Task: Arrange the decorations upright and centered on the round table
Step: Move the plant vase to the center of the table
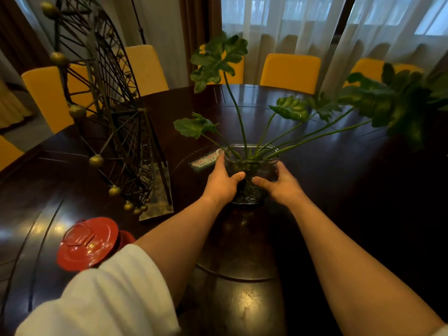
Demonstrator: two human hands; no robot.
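1. My left hand (221, 183) is wrapped round the left side of the glass vase (252, 174); my fingers curl behind the glass near its rim and my thumb lies across the front, pressed against it.
2. My right hand (281, 184) grips the right side of the same vase; the thumb points in towards my left thumb, the two tips near each other but apart; the other fingers are hidden behind the glass.
3. The vase stands upright on the dark round table (339, 190), on the round inset disc at the middle of the tabletop; I cannot tell whether its base is resting on the wood or just lifted.
4. Green leaves (218, 59) on long stems rise out of the vase; one stem goes up almost straight, the others lean well over to the right, and one short leaf hangs to the left.
5. To the left of the vase stands a metal ferris-wheel ornament (114, 117) with gold balls round its rim, upright on a flat mottled base; it is near the vase but not touching it.
6. A small printed card (203, 161) lies flat just behind my left hand.
7. A red lidded pot (89, 242) sits near the table edge, partly behind my white sleeve (109, 294).
8. Yellow chairs (289, 71) ring the far side of the table; sheer curtains (315, 25) hang behind them.
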